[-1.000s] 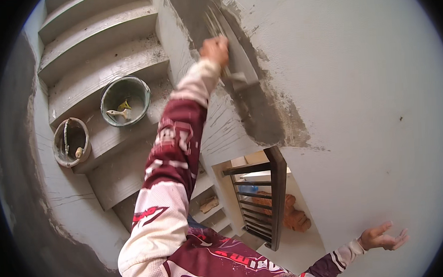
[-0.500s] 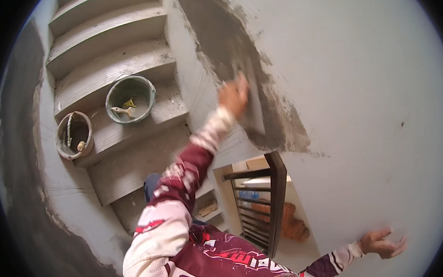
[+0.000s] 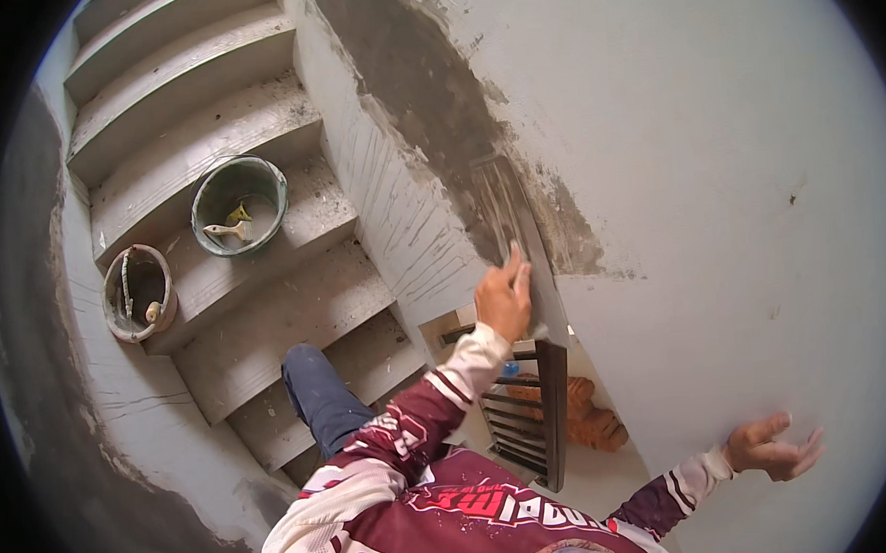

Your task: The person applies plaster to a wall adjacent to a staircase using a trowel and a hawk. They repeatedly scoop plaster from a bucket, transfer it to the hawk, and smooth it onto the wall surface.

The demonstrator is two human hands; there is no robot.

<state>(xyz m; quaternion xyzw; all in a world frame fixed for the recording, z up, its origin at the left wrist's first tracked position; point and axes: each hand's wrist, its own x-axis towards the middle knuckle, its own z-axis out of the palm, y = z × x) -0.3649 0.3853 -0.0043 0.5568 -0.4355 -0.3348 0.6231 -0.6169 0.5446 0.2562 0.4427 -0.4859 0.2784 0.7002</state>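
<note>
My left hand is wrapped around the handle of a long flat plastering trowel. The blade lies along the lower end of a dark strip of wet mortar on the pale grey wall. Streaks of mortar show on the blade, and my fingers cover most of the handle. Off to the right, my right hand is open beside the wall, fingers spread and holding nothing. Whether it touches the wall I cannot tell.
On the stairs to the left stand a green bucket with brushes inside and a smaller bucket with a roller-like tool. A dark railing is below the trowel, with orange-brown blocks behind it. My leg is on the steps.
My left hand has drawn the trowel down the mortar strip toward me, and the blade now shows clearly. The view has shifted a little. My right hand stays open by the wall.
</note>
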